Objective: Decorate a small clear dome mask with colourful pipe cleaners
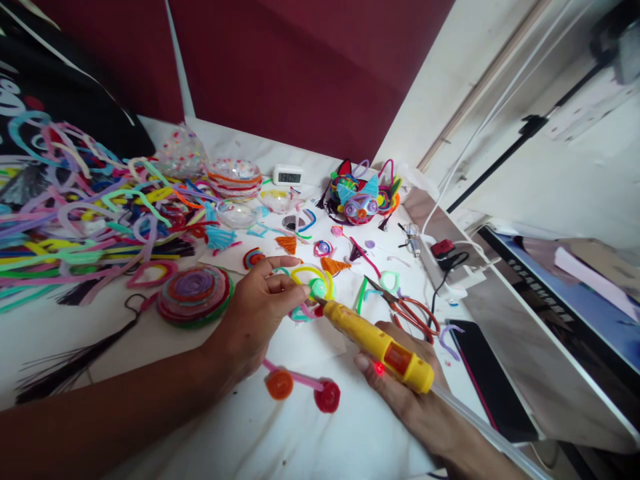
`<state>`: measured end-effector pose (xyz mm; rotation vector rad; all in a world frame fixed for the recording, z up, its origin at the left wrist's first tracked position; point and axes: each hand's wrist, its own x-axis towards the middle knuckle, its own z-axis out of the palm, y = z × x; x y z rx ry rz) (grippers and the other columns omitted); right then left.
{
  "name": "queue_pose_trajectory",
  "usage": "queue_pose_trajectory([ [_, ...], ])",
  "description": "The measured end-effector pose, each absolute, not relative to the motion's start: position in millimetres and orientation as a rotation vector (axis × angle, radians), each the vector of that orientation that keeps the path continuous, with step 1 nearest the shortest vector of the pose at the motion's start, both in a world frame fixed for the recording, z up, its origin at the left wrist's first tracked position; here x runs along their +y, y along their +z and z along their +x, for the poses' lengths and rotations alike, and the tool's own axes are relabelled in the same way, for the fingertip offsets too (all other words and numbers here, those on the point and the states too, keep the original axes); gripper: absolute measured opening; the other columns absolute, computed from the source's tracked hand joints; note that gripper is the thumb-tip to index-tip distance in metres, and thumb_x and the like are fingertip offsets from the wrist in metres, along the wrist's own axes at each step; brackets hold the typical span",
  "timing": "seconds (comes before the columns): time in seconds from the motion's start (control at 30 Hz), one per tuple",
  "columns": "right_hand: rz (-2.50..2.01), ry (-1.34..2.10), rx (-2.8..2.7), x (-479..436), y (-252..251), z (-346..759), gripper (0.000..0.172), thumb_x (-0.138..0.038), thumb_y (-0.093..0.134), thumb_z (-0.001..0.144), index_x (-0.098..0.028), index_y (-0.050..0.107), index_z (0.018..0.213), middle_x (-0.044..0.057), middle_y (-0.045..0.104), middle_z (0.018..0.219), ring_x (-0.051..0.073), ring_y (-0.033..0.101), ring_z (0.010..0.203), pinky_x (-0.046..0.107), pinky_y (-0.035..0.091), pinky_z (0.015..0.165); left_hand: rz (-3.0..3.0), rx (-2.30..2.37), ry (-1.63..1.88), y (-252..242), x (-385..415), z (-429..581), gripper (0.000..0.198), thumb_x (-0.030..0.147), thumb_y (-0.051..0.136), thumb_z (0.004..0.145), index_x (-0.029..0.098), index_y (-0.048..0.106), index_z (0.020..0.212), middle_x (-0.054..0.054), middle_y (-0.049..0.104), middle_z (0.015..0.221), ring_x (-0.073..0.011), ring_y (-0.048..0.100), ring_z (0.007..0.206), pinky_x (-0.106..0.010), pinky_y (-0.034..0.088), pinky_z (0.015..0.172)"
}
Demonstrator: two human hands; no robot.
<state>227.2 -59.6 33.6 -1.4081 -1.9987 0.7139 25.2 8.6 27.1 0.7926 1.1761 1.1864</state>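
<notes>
My left hand (263,303) pinches a small green pipe-cleaner coil (317,289) with a yellow pipe cleaner (299,275) curving round it. My right hand (407,393) is wrapped round a yellow hot glue gun (373,339), whose red light is on. The gun's tip is at the lower edge of the green coil; whether it touches cannot be made out. A clear glue stick (480,419) runs out of the gun's back end. Below my hands lies a pink pipe cleaner (295,377) with an orange coil (279,384) and a red coil (327,396).
Orange-handled scissors (411,313) lie beyond my right hand, near a phone (493,380). A round coiled disc (195,295) with a black tassel (83,357) is at left. Behind are loose pipe cleaners (95,213), clear bowls (237,212), a small clock (287,176) and colourful figures (360,208).
</notes>
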Motion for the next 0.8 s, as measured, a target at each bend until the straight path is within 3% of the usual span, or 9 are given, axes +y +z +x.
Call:
queue_pose_trajectory([
  [0.27, -1.382, 0.673, -2.017, -57.1, 34.8, 225.8, 0.02, -0.032, 0.057, 0.09, -0.02, 0.047, 0.076, -0.003, 0.05, 0.067, 0.01, 0.05, 0.056, 0.025, 0.037, 0.052, 0.774, 1.165, 1.199, 25.6, 10.0, 25.2, 0.048, 0.018, 0.072, 0.06, 0.018, 0.056, 0.105, 0.009, 0.054, 0.056, -0.0075, 0.049, 0.054, -0.018, 0.035, 0.052],
  [0.5, -1.311, 0.758, -2.014, -57.8, 37.6, 230.1, 0.013, -0.03, 0.059, 0.088, -0.022, 0.059, 0.098, 0.0, 0.062, 0.081, 0.013, 0.06, 0.063, 0.024, 0.044, 0.053, 0.755, 1.152, 1.194, 26.6, 10.9, 24.4, 0.05, 0.018, 0.073, 0.06, 0.018, 0.057, 0.107, 0.007, 0.056, 0.058, -0.009, 0.052, 0.055, -0.019, 0.036, 0.052],
  [0.8, -1.318, 0.701, -1.989, -60.3, 41.1, 229.1, 0.014, -0.032, 0.059, 0.088, -0.021, 0.062, 0.097, 0.001, 0.063, 0.079, 0.013, 0.062, 0.063, 0.023, 0.045, 0.052, 0.737, 1.141, 1.202, 31.7, 9.3, 25.1, 0.049, 0.018, 0.072, 0.059, 0.017, 0.057, 0.105, 0.007, 0.056, 0.057, -0.0079, 0.05, 0.052, -0.019, 0.036, 0.052],
])
